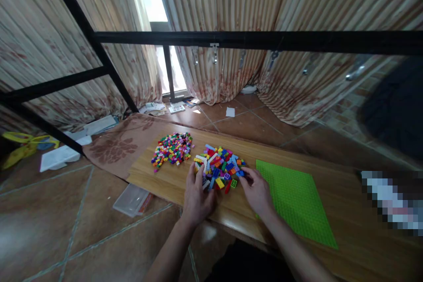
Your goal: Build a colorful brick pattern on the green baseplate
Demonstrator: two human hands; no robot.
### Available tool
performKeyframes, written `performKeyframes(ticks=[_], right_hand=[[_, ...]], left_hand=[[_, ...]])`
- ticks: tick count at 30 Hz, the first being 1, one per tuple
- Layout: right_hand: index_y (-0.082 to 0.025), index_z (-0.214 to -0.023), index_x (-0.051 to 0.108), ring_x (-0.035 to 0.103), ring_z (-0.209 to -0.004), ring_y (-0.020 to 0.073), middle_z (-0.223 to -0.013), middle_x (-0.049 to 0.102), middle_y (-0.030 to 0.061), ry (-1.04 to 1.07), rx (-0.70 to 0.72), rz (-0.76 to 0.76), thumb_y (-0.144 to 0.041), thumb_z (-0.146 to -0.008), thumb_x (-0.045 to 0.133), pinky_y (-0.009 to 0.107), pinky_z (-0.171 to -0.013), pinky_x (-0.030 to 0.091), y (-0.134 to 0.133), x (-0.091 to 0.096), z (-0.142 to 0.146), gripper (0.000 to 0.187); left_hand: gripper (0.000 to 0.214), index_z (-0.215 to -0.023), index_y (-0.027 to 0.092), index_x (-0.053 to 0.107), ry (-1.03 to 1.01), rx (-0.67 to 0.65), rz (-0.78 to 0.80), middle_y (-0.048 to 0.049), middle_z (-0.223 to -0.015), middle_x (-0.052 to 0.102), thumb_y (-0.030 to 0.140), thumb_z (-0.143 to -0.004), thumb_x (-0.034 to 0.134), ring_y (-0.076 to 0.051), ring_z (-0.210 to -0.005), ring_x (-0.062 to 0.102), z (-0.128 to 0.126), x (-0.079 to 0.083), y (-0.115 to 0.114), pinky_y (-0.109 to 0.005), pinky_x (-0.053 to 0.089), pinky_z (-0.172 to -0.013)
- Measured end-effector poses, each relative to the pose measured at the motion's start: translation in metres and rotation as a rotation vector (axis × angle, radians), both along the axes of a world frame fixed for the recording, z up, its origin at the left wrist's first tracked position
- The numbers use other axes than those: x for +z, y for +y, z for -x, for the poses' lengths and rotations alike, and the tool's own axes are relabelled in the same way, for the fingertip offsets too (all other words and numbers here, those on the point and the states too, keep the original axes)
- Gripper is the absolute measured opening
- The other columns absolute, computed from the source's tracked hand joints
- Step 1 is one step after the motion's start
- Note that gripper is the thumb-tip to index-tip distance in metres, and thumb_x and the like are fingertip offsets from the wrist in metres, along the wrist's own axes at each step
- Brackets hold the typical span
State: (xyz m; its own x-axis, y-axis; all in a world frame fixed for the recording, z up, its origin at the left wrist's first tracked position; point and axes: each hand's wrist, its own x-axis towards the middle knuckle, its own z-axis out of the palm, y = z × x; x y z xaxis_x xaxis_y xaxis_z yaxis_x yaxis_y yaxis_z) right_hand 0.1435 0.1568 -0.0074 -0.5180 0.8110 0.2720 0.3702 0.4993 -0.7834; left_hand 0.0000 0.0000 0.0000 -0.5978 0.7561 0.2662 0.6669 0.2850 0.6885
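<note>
A heap of larger colourful toy bricks (224,165) lies on the wooden board between my two hands. My left hand (197,196) rests at the heap's left edge, fingers stretched forward and thumb apart, beside white and grey bricks. At the heap's right edge, my right hand (259,191) has its thumb and forefinger drawn together at a blue brick (241,173). A green baseplate (294,198) with studs lies flat just right of my right hand. Farther left is a second heap of much smaller mixed bricks (172,147), apart from both hands.
The wooden board (231,218) extends left onto a brown patterned cloth (122,145). A clear plastic box (131,199) sits on the tiled floor. A black metal frame (244,38) crosses before striped curtains (218,9). A blurred-out object (391,200) lies at the right.
</note>
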Motion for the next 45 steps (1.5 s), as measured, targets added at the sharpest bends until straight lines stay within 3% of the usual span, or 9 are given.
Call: performKeyframes(ticks=[8, 14, 19, 27, 33, 37, 45], right_hand=[[-0.02, -0.114, 0.063, 0.065, -0.096, 0.0231, -0.114, 0.063, 0.0098, -0.177, 0.025, -0.137, -0.021, -0.083, 0.05, 0.039, -0.088, 0.052, -0.001, 0.016, -0.008, 0.034], [-0.02, -0.119, 0.062, 0.059, -0.109, 0.0244, -0.118, 0.062, 0.0095, -0.246, 0.149, -0.213, -0.018, -0.084, 0.052, 0.04, -0.099, 0.046, 0.009, 0.03, 0.023, 0.037], [-0.019, -0.106, 0.067, 0.058, -0.105, 0.0236, -0.113, 0.061, 0.0098, -0.35, 0.212, -0.207, -0.014, -0.083, 0.055, 0.039, -0.098, 0.044, 0.016, 0.031, 0.042, 0.028], [-0.021, -0.086, 0.062, 0.061, -0.09, 0.0198, -0.094, 0.066, 0.0043, -0.275, 0.243, -0.17, -0.014, -0.085, 0.054, 0.034, -0.084, 0.046, 0.021, 0.029, 0.037, 0.011], [-0.021, -0.1, 0.065, 0.063, -0.093, 0.0204, -0.099, 0.069, 0.0048, -0.25, 0.236, -0.173, -0.019, -0.088, 0.055, 0.034, -0.085, 0.047, 0.018, 0.028, 0.032, 0.016], [-0.021, -0.098, 0.068, 0.062, -0.096, 0.0215, -0.1, 0.07, 0.0055, -0.275, 0.268, -0.19, -0.017, -0.086, 0.057, 0.036, -0.087, 0.046, 0.017, 0.028, 0.033, 0.017], [-0.023, -0.1, 0.07, 0.06, -0.097, 0.0207, -0.1, 0.07, 0.0041, -0.217, 0.33, -0.221, -0.017, -0.087, 0.057, 0.034, -0.087, 0.045, 0.006, 0.04, 0.058, 0.019]], left_hand=[[0.08, -0.151, 0.021, 0.028, -0.07, -0.018, -0.038, -0.0162, -0.16, 0.013, 0.015, -0.078, 0.058, -0.033, -0.149, 0.019, 0.0, 0.005, -0.004, -0.053, 0.027, -0.119], [0.082, -0.15, 0.022, 0.029, -0.089, -0.021, -0.06, -0.0154, -0.16, 0.015, 0.011, -0.075, 0.058, -0.033, -0.148, 0.021, 0.002, 0.004, -0.005, -0.054, 0.028, -0.118], [0.078, -0.149, 0.022, 0.032, -0.086, -0.028, -0.067, -0.0154, -0.159, 0.016, 0.013, -0.076, 0.058, -0.032, -0.148, 0.022, 0.003, -0.002, -0.005, -0.053, 0.03, -0.117], [0.077, -0.149, 0.02, 0.032, -0.059, -0.019, -0.051, -0.017, -0.158, 0.018, 0.017, -0.077, 0.061, -0.033, -0.148, 0.022, 0.004, 0.0, -0.005, -0.053, 0.028, -0.118], [0.074, -0.147, 0.019, 0.034, -0.047, -0.018, -0.062, -0.0176, -0.157, 0.02, 0.016, -0.078, 0.06, -0.032, -0.147, 0.023, 0.004, -0.004, -0.005, -0.053, 0.029, -0.118], [0.075, -0.147, 0.021, 0.033, -0.075, -0.019, -0.108, -0.016, -0.157, 0.024, 0.015, -0.078, 0.059, -0.032, -0.146, 0.027, 0.004, -0.006, -0.005, -0.053, 0.031, -0.117], [0.077, -0.147, 0.018, 0.031, -0.107, -0.012, -0.157, -0.0156, -0.155, 0.029, 0.009, -0.074, 0.056, -0.03, -0.145, 0.028, 0.004, -0.001, -0.005, -0.052, 0.025, -0.121]])
